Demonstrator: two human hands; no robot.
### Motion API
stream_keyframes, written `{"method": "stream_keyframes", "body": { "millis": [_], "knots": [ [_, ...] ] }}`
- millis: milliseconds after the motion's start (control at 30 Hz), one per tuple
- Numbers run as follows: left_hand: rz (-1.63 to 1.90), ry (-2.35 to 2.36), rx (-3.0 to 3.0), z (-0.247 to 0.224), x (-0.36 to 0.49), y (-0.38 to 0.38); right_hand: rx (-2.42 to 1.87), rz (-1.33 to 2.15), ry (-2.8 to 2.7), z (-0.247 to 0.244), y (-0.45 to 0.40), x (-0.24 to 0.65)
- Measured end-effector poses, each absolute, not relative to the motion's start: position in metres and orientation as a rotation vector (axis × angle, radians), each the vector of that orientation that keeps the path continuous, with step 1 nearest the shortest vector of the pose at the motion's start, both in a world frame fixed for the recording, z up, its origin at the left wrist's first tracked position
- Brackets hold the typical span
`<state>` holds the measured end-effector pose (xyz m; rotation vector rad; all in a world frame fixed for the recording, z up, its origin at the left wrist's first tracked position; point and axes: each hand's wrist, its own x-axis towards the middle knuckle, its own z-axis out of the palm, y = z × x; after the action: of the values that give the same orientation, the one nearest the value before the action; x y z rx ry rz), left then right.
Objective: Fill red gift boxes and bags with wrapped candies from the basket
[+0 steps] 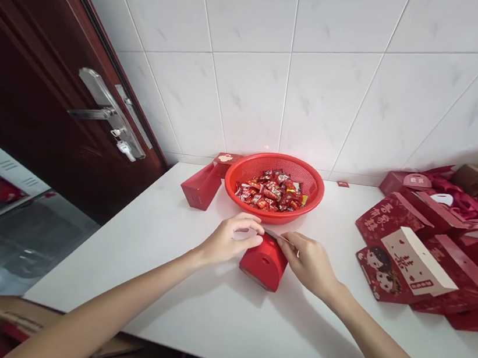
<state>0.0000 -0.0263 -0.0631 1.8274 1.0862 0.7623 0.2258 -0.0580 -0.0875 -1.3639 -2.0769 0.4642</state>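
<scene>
The right hand (309, 262) pinches the top edge of a red gift box (263, 267) between thumb and fingers; the left hand (226, 241) curls its fingers at the box's left top edge, whether pinching I cannot tell. The box sits on the white bench (123, 252), near side of a red basket (269, 217) holding wrapped candies (270, 193). Printed boxes (386, 219) crowd the right.

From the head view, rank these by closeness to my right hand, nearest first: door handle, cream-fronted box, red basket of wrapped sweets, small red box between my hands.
Nearest to your right hand first:
1. Small red box: at the fingers, just left.
2. Red basket: just beyond, slightly left.
3. Cream-fronted box: off to the right.
4. Door handle: far left.
</scene>
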Motion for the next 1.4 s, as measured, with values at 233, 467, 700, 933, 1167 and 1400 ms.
{"method": "stream_keyframes", "body": {
  "millis": [233, 467, 700, 933, 1167, 1400],
  "knots": [
    [0.438, 0.947, 1.918, -0.068, -0.004, -0.029, -1.476, 0.579, -1.967, -0.088, -0.049, 0.224],
    [0.493, 0.986, 1.676, -0.072, -0.006, -0.028, -1.469, 0.675, -1.916, -0.088, -0.041, 0.225],
    [0.654, 0.889, 2.161, -0.064, -0.008, -0.037, -1.506, 0.705, -1.86, -0.084, -0.036, 0.224],
    [0.672, 0.528, 2.64, -0.083, -0.006, -0.045, -1.505, 0.699, -1.867, -0.084, -0.032, 0.226],
    [0.61, 0.705, 2.418, -0.077, 0.0, -0.049, -1.407, 0.711, -1.853, -0.09, -0.034, 0.224],
    [0.434, 0.842, 2.457, -0.075, 0.002, -0.042, -1.308, 0.544, -2.016, -0.091, -0.036, 0.225]
  ]
}}
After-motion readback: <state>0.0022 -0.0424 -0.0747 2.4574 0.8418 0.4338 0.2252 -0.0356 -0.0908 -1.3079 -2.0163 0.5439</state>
